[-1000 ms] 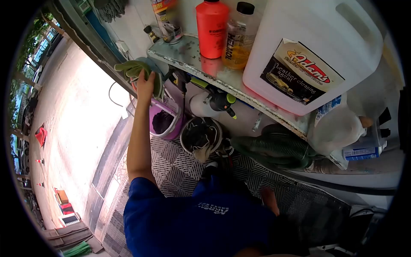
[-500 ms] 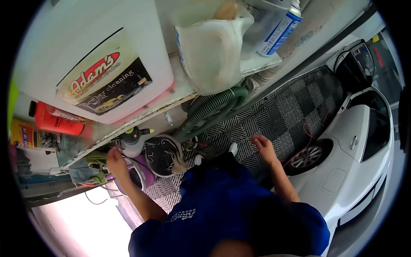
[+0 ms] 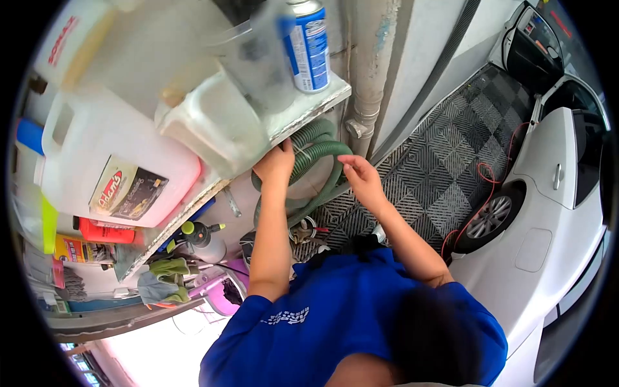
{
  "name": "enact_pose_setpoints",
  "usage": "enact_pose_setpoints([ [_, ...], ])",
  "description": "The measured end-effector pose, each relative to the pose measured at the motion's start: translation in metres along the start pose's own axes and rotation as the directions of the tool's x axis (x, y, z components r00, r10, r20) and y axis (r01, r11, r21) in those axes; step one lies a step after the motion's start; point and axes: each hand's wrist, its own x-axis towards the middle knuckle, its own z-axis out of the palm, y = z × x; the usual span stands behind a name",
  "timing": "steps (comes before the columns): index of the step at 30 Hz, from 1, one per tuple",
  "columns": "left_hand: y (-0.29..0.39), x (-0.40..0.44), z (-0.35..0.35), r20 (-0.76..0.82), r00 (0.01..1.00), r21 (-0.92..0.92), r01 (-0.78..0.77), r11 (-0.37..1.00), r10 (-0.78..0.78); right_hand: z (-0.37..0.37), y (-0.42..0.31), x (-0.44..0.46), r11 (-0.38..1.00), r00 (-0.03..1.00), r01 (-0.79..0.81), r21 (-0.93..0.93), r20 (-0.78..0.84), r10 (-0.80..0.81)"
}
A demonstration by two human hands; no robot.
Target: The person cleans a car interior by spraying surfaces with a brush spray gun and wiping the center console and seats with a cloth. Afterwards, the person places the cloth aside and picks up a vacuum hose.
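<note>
A coil of green ribbed hose (image 3: 308,169) hangs below the shelf's right end. My left hand (image 3: 276,164) reaches up at the coil's left side, under the shelf edge, its fingers curled against the hose and partly hidden. At the coil's right side is my right hand (image 3: 365,184), thumb and fingers a little apart, fingertips at the hose's outer curve. Whether those fingertips press on the hose is hard to make out.
Above stands a shelf (image 3: 193,200) bearing a large Adam's jug (image 3: 129,168), a cloudy white pitcher (image 3: 216,126) and a blue spray can (image 3: 311,51). A pump sprayer (image 3: 203,240) sits below. A white car (image 3: 548,213) and red cord (image 3: 493,180) are right.
Both hands have moved to the hose coil; the left came up from near the pump sprayer, the right came in from beside the car. The view has shifted, showing more of the shelf.
</note>
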Motion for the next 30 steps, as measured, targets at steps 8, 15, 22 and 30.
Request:
enact_pose_setpoints([
  [8,0.046,-0.003,0.011,0.227,0.94,-0.579,0.341,0.741,-0.255,-0.051,0.026,0.021,0.918,0.948,-0.302,0.256,0.179,0.262],
  [15,0.11,-0.122,-0.047,0.221,0.947,-0.71,-0.007,0.704,0.233,-0.028,-0.018,0.086,0.708,0.679,-0.649,0.279,0.633,0.373],
  [22,0.085,-0.179,-0.057,0.14,0.985,-0.496,-0.017,0.868,0.099,-0.037,-0.056,0.084,0.5,0.619,-0.726,0.472,0.765,0.178],
  [30,-0.019,-0.165,0.116,0.555,0.772,-0.28,0.523,0.805,-0.309,-0.181,-0.085,-0.01,0.295,0.947,-0.266,0.918,0.306,-0.1],
])
